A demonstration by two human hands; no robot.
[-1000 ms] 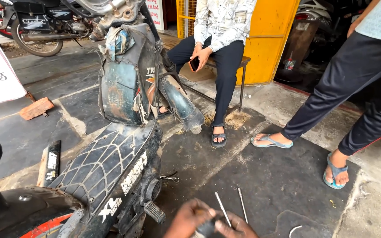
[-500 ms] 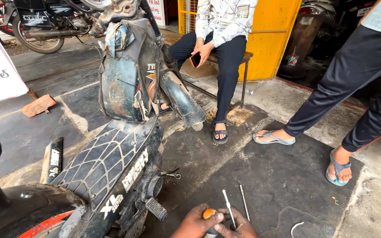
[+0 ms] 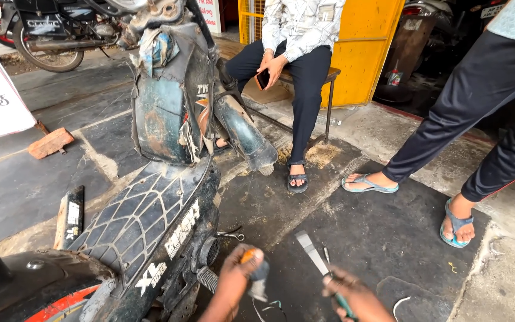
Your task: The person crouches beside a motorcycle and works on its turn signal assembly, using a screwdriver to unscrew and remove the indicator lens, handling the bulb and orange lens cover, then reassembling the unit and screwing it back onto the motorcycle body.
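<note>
Nearest, the left hand (image 3: 233, 283) closes its grip on an orange-tipped tool (image 3: 253, 268) (blurred), the right hand (image 3: 353, 295) pinches a flat metal blade (image 3: 312, 253); both hover above the dark floor (image 3: 388, 238) beside the worn moped (image 3: 162, 197), untouched. Beyond, a seated person (image 3: 296, 53).

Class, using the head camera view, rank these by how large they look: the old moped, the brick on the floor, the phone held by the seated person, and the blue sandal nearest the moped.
1. Old moped, by far the largest.
2. Brick.
3. Blue sandal; close to the brick in apparent size, so this order is unsure.
4. Phone, smallest, though it is farthest from the camera.
</note>
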